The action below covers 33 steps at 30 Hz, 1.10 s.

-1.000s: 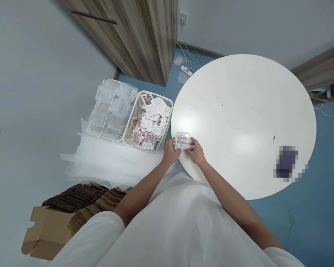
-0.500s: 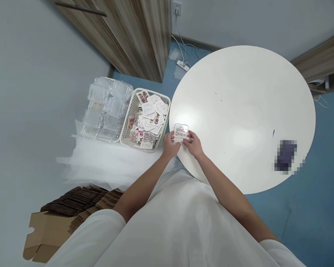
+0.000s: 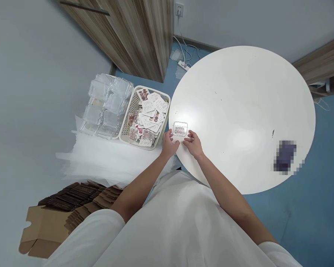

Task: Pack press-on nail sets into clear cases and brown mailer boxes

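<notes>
A small clear plastic case lies near the left edge of the round white table. Inside it, small pinkish oval pieces that look like false nails sit in rows. My left hand rests just off the case's lower left corner, thumb and fingers apart. On the other side, my right hand is beside the lower right corner with its fingers curved and spread. A narrow gap shows between the right fingertips and the case; whether the left fingertips touch it is hard to tell.
Left of the table, a white basket holds printed cards and small nail packs. Clear plastic boxes are piled beyond it, above white sheets. Folded brown cartons stand at lower left. A blurred dark object lies at the table's right.
My fingers have come away from the case, which now lies on the table between my hands. The hands have barely shifted, and the view has tilted slightly.
</notes>
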### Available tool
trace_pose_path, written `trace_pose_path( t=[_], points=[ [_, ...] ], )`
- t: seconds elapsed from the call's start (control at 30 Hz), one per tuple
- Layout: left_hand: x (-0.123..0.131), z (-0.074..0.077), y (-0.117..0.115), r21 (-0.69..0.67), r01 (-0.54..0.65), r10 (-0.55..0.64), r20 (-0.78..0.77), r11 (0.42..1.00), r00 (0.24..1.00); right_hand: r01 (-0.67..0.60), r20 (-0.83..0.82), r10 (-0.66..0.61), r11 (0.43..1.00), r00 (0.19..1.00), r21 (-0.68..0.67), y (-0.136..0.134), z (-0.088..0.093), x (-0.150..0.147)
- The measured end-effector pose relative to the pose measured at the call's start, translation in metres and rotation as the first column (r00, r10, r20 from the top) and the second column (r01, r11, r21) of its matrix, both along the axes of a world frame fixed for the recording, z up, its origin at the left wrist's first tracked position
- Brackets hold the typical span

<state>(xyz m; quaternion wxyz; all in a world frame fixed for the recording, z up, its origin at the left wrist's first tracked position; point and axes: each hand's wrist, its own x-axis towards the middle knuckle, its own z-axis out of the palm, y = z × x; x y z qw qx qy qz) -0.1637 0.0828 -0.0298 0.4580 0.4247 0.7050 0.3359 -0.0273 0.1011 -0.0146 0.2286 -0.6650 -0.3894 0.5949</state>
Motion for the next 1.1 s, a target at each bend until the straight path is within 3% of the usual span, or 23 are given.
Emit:
trace_pose_path(
  t=[0.13,0.33,0.47,0.63,0.77,0.87,0.97,1.1],
  points=[
    [0.004,0.002,-0.006,0.030,0.008,-0.007,-0.033,1.000,0.999,-0.039,0.036,0.039,0.999,0.999,0.008,-0.021,0.003,0.010],
    [0.014,0.008,-0.026,0.073,-0.019,0.026,-0.084,0.997,0.996,-0.175,0.066,0.175,0.984,0.982,-0.015,-0.076,0.012,0.042],
    [0.024,0.013,-0.057,0.093,-0.078,0.089,-0.122,0.993,0.989,-0.289,0.046,0.290,0.957,0.956,-0.014,-0.102,0.021,0.067],
    [0.036,0.029,-0.114,0.064,-0.102,0.113,-0.197,0.993,0.974,-0.455,0.021,0.455,0.890,0.890,0.034,-0.115,0.025,0.091],
    [0.033,0.044,-0.159,0.033,-0.144,0.147,-0.279,0.989,0.949,-0.596,0.014,0.597,0.799,0.802,0.084,-0.114,0.019,0.091],
    [0.018,0.050,-0.183,0.010,-0.249,0.238,-0.327,0.968,0.915,-0.695,0.026,0.701,0.702,0.713,0.155,-0.108,0.017,0.075],
    [0.000,0.049,-0.197,0.011,-0.377,0.362,-0.310,0.926,0.879,-0.770,0.108,0.775,0.581,0.622,0.265,-0.100,0.019,0.046],
    [-0.017,0.042,-0.200,0.010,-0.521,0.516,-0.160,0.854,0.842,-0.844,0.256,0.825,0.408,0.504,0.347,-0.087,0.023,-0.008]
  ],
)
